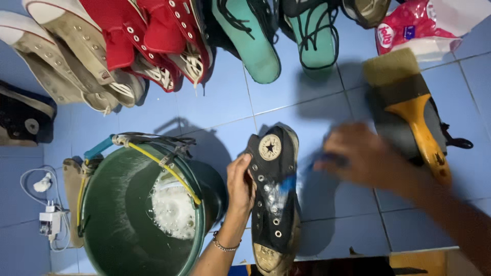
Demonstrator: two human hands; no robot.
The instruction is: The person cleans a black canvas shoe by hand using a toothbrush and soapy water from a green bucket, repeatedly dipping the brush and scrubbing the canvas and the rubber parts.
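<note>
Two hands, left (pixel 240 181) gripping black sneaker (pixel 276 199), right (pixel 365 161) brushing beside it

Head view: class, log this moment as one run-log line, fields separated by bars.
left hand: grips black high-top shoe | right hand: blurred, blue brush on shoe | green bucket: foamy water | floor: blue tiles

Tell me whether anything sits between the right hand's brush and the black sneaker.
Nothing visible does. The right hand, blurred, has the blue brush on the black sneaker, which the left hand grips.
</note>
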